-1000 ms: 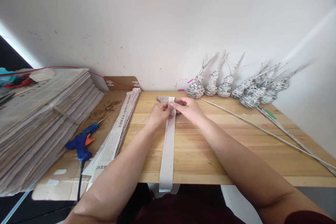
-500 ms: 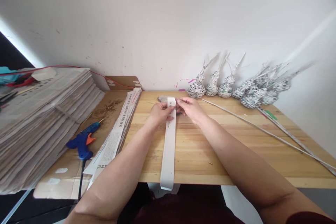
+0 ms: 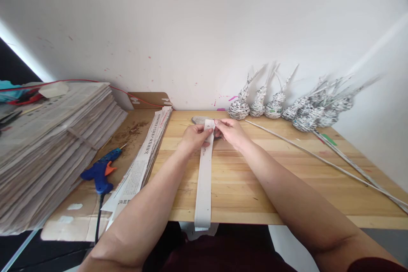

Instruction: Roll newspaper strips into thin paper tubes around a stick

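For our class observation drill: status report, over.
Left grip pinches newspaper strip; right grip pinches its far corner. Strip's near end overhangs table edge. Grey oval object partly hidden by strip.

Room lies between the paper strip (image 3: 203, 187) and right forearm (image 3: 283, 191), while woven figures (image 3: 296, 106) block the back right.

Both bare forearms (image 3: 159, 185) stretch over the surface (image 3: 237, 195); toward its far edge, left hand (image 3: 193, 138) and right hand (image 3: 232, 131) nearly meet, each closed in a pinch.
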`<state>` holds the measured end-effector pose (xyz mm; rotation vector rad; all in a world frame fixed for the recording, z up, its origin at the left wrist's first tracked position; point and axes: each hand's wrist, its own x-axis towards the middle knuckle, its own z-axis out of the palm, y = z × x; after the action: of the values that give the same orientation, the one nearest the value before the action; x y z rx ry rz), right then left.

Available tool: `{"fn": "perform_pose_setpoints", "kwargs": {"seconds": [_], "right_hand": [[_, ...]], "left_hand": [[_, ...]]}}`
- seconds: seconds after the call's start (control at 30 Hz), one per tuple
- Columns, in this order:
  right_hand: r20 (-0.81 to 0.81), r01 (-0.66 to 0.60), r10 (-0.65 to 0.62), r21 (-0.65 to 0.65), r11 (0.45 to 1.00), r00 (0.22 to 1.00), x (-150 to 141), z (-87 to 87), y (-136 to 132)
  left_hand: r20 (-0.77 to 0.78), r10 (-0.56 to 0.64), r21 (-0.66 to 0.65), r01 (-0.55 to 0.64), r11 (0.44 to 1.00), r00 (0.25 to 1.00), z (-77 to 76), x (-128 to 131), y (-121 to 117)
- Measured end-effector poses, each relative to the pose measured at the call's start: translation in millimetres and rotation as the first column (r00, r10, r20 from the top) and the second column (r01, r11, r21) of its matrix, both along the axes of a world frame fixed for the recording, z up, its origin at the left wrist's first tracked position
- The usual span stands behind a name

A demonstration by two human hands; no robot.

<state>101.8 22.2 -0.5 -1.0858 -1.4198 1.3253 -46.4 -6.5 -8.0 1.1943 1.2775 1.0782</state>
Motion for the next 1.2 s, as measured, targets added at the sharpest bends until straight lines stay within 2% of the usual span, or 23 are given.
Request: {"fn": "perform_pose_setpoints", "kwargs": {"seconds": [0.2,0.47,0.6,0.73,1.2], "right_hand": [[-0.043,-0.083,0.081,-0.053,0.995,0.996,1.7,1.3,-0.4],[-0.085,0.004,-0.013,-0.103,0.995,0.996,-1.6,2.1,-1.4],[-0.053,0.050,-0.055,-0.098,0.994,0.997,-2.5,4.1,-3.7],[-0.059,0.070,-0.075,-0.080,0.994,0.995,-0.8,3.8,-1.9],[-0.101,0.007,-0.020,-0.122,0.992,0.995,-0.6,3.9,-1.0]], "left_hand": [[0.016,0.004,-0.002,-0.004,1.000,1.000,-1.5,-0.7,1.6],[-0.052,-0.022,-0.015,0.021,1.000,0.998,1.6,0.6,-0.8],[-0.079,-0.067,-0.007,0.067,0.998,0.995,2.4,1.0,-1.7],[-0.084,-0.049,0.008,0.050,0.999,0.995,-0.4,-0.2,0.5],[-0.087,-0.052,0.003,0.052,0.999,0.995,0.2,-0.8,0.1]]}}
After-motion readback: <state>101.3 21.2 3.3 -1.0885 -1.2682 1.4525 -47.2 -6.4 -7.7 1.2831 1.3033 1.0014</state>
